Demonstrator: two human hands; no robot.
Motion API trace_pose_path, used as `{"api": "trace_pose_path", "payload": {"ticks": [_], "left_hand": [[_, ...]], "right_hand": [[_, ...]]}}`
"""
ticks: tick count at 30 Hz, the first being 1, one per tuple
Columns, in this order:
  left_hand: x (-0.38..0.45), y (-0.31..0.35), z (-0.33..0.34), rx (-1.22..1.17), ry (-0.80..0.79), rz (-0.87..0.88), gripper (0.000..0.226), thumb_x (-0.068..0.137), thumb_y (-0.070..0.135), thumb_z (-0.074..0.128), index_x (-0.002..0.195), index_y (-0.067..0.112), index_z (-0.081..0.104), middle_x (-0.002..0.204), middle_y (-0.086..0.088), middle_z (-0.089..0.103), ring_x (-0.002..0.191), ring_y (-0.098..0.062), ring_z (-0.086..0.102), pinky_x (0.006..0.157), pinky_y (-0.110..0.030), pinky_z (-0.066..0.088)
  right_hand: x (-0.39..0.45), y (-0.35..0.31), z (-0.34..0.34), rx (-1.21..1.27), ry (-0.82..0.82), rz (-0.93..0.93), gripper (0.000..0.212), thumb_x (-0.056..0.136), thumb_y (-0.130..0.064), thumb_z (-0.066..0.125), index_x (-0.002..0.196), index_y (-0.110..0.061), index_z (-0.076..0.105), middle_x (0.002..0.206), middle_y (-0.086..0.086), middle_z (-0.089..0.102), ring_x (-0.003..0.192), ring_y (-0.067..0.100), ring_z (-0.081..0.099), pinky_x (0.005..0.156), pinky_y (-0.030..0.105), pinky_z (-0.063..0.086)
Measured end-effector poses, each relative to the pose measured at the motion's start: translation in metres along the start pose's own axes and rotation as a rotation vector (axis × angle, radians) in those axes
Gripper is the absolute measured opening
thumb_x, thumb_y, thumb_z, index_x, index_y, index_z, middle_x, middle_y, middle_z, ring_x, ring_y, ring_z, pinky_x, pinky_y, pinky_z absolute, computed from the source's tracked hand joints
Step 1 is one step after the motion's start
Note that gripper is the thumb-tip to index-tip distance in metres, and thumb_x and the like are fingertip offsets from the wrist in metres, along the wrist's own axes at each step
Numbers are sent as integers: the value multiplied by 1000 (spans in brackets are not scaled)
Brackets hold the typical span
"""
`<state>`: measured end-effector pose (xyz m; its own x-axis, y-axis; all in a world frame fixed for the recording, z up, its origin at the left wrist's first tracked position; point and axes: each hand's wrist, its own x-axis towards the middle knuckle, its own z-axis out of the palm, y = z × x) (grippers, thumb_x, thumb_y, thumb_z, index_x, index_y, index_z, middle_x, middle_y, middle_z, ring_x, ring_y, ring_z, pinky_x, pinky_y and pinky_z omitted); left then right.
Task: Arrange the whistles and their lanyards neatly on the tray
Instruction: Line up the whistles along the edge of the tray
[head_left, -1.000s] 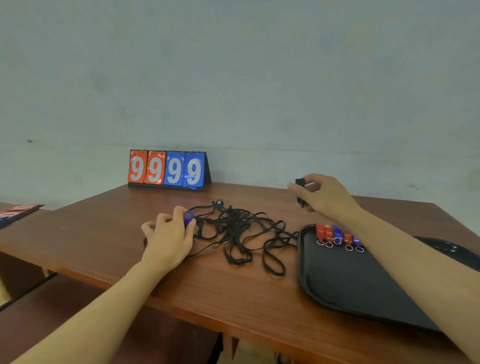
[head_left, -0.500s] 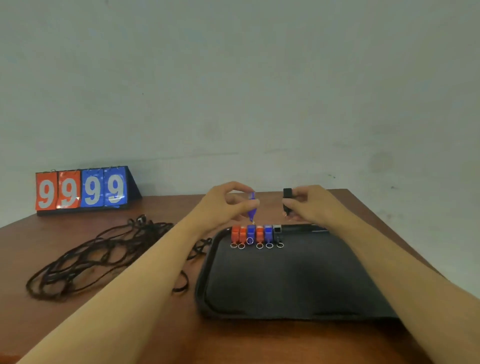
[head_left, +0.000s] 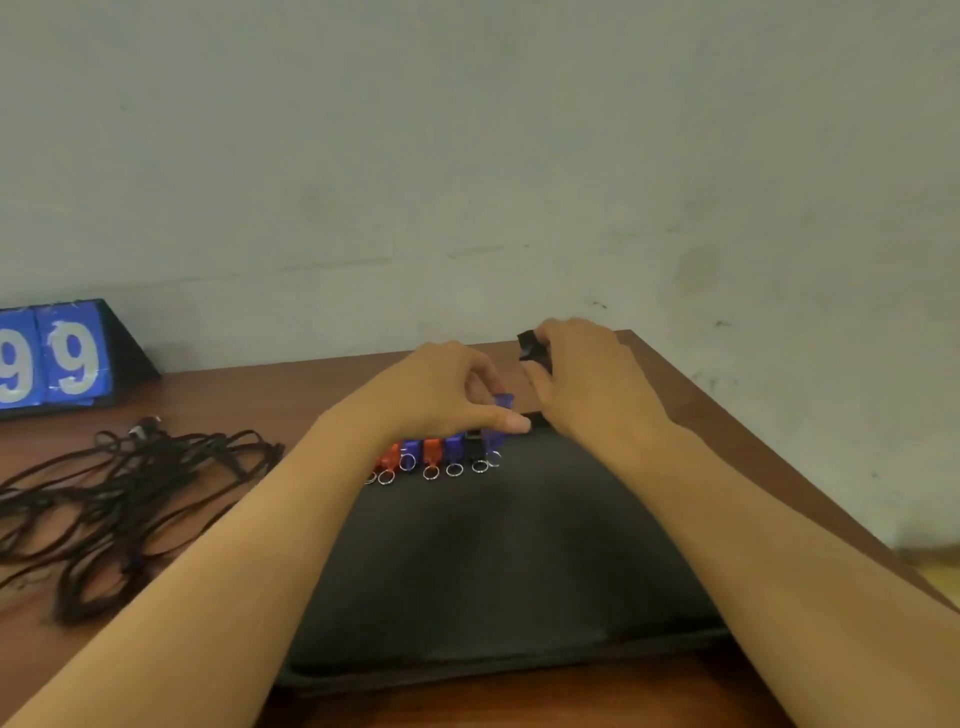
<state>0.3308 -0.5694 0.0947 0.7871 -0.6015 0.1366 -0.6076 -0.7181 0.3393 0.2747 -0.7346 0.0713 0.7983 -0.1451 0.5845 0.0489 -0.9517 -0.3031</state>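
Left hand (head_left: 441, 387), lowered since a moment ago, is pinching the blue whistle (head_left: 497, 423) in its grip, extending the row (head_left: 431, 457) mid-frame; right hand (head_left: 587, 374) is gripping a black whistle (head_left: 530, 345)

Sports storeroom, perhaps; flip scoreboard (head_left: 54, 358), whistles (head_left: 441, 451), bare wall (head_left: 467, 156)

We see the scoreboard (head_left: 57, 358) cut by the left edge, only two blue nines showing. The left forearm hides the near-left part of the tray (head_left: 493, 597) and the leftmost whistles (head_left: 387, 460) of the row. The lanyards (head_left: 119, 499) run off the left edge, blurred into one tangle.
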Motion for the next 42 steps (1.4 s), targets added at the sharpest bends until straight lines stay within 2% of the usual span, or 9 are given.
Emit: {"api": "trace_pose_path", "payload": {"ticks": [4, 8, 13, 16, 22, 28, 32, 36, 42], "left_hand": [[6, 6, 15, 92, 64, 28, 52, 76, 61, 78, 109, 22, 70, 87, 12, 70, 82, -3, 65, 80, -27, 54], [11, 3, 23, 179, 125, 22, 56, 80, 63, 73, 114, 18, 70, 101, 1, 72, 91, -15, 67, 87, -36, 56], [9, 2, 32, 170, 165, 10, 47, 82, 62, 71, 99, 18, 73, 84, 4, 74, 80, -13, 69, 76, -30, 55], [11, 4, 37, 147, 173, -12, 51, 82, 65, 70, 99, 17, 74, 88, 3, 74, 84, -14, 68, 81, -37, 58], [12, 3, 38, 135, 182, -23, 45, 82, 61, 71, 99, 19, 73, 90, 4, 72, 85, -15, 67, 83, -39, 57], [14, -7, 35, 279, 166, -14, 48, 77, 74, 64, 89, 29, 66, 97, 4, 63, 101, -19, 53, 90, -41, 47], [13, -8, 33, 341, 151, -29, 51, 84, 75, 54, 107, 32, 67, 114, 2, 57, 116, -23, 46, 96, -42, 40], [5, -8, 23, 340, 75, -20, 42, 95, 62, 50, 130, 41, 58, 134, 2, 49, 131, -25, 36, 105, -47, 32], [-1, -9, 22, 413, -50, -18, 49, 93, 61, 55, 138, 39, 55, 143, 1, 47, 133, -27, 33, 102, -50, 30]], "right_hand": [[3, 5, 1, -18, 18, 7, 25, 99, -33, 57, 116, -16, 61, 108, 6, 63, 92, 25, 63, 77, 39, 54], [3, 11, 1, -8, 11, 43, 24, 98, -33, 56, 114, -15, 62, 107, 6, 63, 88, 24, 61, 71, 35, 50], [0, 16, 4, 13, -16, 68, 24, 99, -33, 56, 114, -15, 61, 107, 7, 63, 89, 25, 63, 72, 37, 53], [-1, 16, 6, 27, -43, 91, 26, 99, -32, 56, 118, -16, 61, 110, 7, 65, 91, 24, 65, 78, 37, 57], [0, 12, 9, 33, -60, 89, 25, 98, -33, 58, 117, -17, 63, 108, 6, 65, 87, 22, 67, 77, 35, 58], [0, 12, 11, 20, -63, 72, 24, 99, -33, 56, 115, -16, 63, 106, 6, 66, 89, 24, 65, 77, 38, 57], [0, 12, 11, 15, -80, 64, 24, 98, -33, 56, 113, -16, 63, 104, 6, 65, 87, 24, 64, 75, 37, 56], [-1, 11, 9, 26, -113, 87, 24, 98, -33, 58, 114, -15, 63, 104, 6, 66, 84, 21, 65, 76, 35, 57], [-2, 5, 9, 127, -228, 160, 32, 98, -34, 59, 124, -15, 60, 108, 5, 69, 94, 21, 67, 79, 31, 54]]}}
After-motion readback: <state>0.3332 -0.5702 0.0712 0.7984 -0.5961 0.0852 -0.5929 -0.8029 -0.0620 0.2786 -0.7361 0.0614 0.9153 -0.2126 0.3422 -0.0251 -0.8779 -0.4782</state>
